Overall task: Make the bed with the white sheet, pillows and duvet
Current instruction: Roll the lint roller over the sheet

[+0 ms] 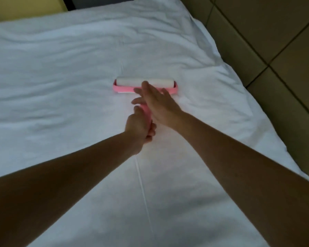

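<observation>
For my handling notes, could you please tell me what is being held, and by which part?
The left hand grips the pink plastic lint roller by its handle; the right hand, open, holds nothing.

A bedroom: a bed (pixel 78 68) under white bedding beside a tiled floor (pixel 275 41).

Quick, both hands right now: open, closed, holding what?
Left hand: grips the lint roller by its pink handle.
Right hand: open, fingers straight, above the roller's frame; contact cannot be told.
</observation>
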A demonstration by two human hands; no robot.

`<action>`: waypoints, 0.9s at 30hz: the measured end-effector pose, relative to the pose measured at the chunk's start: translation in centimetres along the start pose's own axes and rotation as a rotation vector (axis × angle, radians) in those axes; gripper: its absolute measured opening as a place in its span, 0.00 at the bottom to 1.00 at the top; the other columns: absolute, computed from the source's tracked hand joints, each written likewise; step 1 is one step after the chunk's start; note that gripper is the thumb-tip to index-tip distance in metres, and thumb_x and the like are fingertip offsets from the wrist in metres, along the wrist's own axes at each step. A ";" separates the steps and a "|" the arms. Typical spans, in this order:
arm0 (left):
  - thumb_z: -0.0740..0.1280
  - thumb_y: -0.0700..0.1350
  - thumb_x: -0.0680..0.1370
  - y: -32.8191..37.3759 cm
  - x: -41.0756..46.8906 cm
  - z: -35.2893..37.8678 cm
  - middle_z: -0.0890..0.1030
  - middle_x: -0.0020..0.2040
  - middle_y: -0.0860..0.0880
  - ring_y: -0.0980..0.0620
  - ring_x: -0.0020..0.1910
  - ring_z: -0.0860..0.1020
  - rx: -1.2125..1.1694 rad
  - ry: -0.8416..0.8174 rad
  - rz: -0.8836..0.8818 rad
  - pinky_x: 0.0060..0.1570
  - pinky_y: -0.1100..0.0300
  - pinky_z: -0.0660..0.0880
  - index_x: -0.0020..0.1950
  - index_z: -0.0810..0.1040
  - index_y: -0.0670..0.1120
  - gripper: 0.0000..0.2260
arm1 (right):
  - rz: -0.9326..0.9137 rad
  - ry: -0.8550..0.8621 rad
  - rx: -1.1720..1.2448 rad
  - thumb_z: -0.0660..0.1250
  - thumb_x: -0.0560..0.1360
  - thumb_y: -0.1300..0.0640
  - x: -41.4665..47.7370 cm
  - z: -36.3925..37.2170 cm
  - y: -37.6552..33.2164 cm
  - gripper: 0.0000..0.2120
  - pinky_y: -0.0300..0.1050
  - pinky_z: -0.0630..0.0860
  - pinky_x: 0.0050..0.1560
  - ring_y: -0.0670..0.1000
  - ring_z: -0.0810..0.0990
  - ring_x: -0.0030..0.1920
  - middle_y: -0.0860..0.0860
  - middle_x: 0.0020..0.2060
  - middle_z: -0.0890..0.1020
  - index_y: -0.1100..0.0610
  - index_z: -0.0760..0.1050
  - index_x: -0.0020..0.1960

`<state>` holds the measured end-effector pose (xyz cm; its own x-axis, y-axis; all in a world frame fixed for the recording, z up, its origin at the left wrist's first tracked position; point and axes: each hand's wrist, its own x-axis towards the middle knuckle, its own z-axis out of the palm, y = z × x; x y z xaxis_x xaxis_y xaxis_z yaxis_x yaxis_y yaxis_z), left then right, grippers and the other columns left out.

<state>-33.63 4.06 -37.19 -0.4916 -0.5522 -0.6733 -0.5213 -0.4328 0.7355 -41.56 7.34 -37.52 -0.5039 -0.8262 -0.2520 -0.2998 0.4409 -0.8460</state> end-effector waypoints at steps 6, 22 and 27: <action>0.44 0.50 0.83 3.3 1.9 4.1 0.69 0.25 0.48 0.55 0.21 0.66 -0.096 -0.020 0.093 0.20 0.69 0.60 0.32 0.67 0.45 0.24 | 0.136 0.197 0.053 0.38 0.75 0.33 3.3 -3.4 1.0 0.32 0.53 0.55 0.73 0.49 0.71 0.67 0.38 0.50 0.82 0.45 0.78 0.54; 0.43 0.53 0.83 0.1 0.1 -2.7 0.69 0.26 0.48 0.56 0.18 0.65 0.111 0.037 0.113 0.19 0.71 0.58 0.33 0.66 0.45 0.24 | -0.016 0.069 -0.209 0.42 0.82 0.45 0.0 1.4 -2.2 0.24 0.49 0.53 0.73 0.48 0.63 0.71 0.44 0.64 0.76 0.47 0.77 0.58; 0.45 0.49 0.83 0.6 0.2 -1.4 0.71 0.28 0.48 0.56 0.22 0.67 0.057 0.123 0.223 0.20 0.68 0.61 0.35 0.70 0.45 0.22 | 0.092 0.209 -0.001 0.41 0.79 0.38 1.6 1.3 -2.0 0.25 0.54 0.64 0.67 0.50 0.74 0.62 0.46 0.55 0.82 0.41 0.73 0.37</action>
<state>-33.10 2.70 -36.80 -0.5124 -0.7135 -0.4780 -0.4498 -0.2512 0.8571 -40.75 4.67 -36.84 -0.6859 -0.6918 -0.2257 -0.2452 0.5117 -0.8234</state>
